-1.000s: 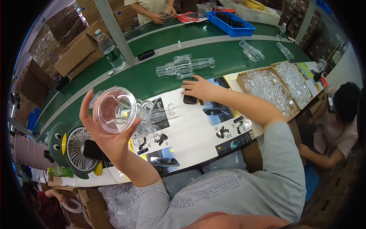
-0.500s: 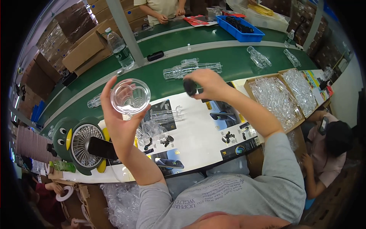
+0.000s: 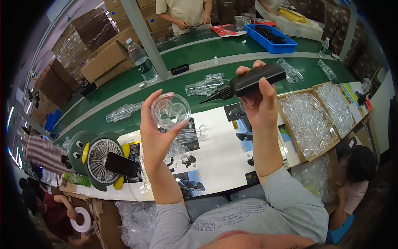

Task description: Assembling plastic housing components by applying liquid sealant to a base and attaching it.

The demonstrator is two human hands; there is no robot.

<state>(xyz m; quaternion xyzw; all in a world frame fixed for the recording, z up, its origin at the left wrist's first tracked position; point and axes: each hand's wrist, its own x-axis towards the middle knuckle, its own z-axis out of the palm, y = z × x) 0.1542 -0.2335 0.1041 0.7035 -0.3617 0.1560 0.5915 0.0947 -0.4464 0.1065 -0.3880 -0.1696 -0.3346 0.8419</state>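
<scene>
My left hand [image 3: 154,139] grips a clear plastic cup-shaped piece [image 3: 184,115] by its rim, its round mouth facing me. In my right hand [image 3: 264,106] is a black squeeze bottle [image 3: 265,78] with a thin tapered nozzle. The nozzle points left toward the clear piece, with a gap between them. Below the hands, more clear plastic parts [image 3: 179,150] lie on the printed card sheet [image 3: 219,166]. Beyond them on the green bench are clear assembled pieces [image 3: 199,88] and another [image 3: 124,112] to the left.
Two cardboard trays of clear parts [image 3: 309,124] stand at the right. A penguin-shaped fan [image 3: 103,159] with a phone [image 3: 121,164] before it sits at the left. Farther back are a water bottle [image 3: 143,64] and a blue bin [image 3: 286,47]. Other people work nearby.
The black bottle in my right hand has swung from end-on to sideways, nozzle now pointing left. My right hand has turned and moved right. The left hand still holds the clear piece.
</scene>
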